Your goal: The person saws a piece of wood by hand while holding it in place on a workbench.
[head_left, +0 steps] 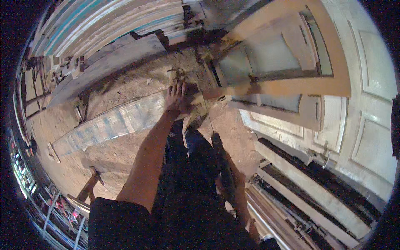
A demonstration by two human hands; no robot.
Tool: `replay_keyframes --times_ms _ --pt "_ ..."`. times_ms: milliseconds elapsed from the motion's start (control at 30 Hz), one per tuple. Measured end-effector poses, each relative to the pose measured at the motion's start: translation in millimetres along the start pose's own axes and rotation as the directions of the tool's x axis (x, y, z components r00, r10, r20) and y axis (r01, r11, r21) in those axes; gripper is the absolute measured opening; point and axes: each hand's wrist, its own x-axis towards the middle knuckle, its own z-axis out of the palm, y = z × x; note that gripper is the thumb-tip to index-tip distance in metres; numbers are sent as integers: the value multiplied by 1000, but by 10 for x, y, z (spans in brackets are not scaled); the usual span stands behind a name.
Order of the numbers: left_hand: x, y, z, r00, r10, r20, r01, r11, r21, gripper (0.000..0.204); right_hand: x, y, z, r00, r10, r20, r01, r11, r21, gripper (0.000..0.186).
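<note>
While the left grip (pixel 176 98) lies, fingers apart, on a long wooden plank (pixel 121 120), the right grip (pixel 236 185) is clamped around a handsaw (pixel 221 160).

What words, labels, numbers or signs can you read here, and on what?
None can be read.
Wooden board under the left hand: bluish smudges, no legible lettering.
White panelled door at right: no lettering visible.
Clutter at lower left: too small and blurred to tell.

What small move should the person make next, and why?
Perhaps slide the left hand slightly left along the board: it rests there with fingers spread, quite near the thin-bladed saw that the right hand seems to hold.
</note>
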Motion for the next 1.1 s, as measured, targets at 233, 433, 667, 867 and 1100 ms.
replay_keyframes --times_ms 233,433,667,867,1100 --pt "72 -145 353 993 29 -113 -33 999 -32 114 -158 -70 -99 998 59 36 -60 998 20 71" --pt "72 -152 53 986 49 -160 -51 999 -11 108 413 115 126 999 -49 -15 51 989 140 74" --pt "150 -464 508 964 157 -213 -138 985 102 103 -183 -70 -113 993 112 41 -117 976 181 80" --pt "-26 65 -62 978 130 -161 -107 984 140 90 601 288 172 997 -77 -8 77 981 176 85" --pt "46 3 84 951 152 -269 -161 987 -12 107 -241 5 -169 993 117 15 -115 990 -85 81"
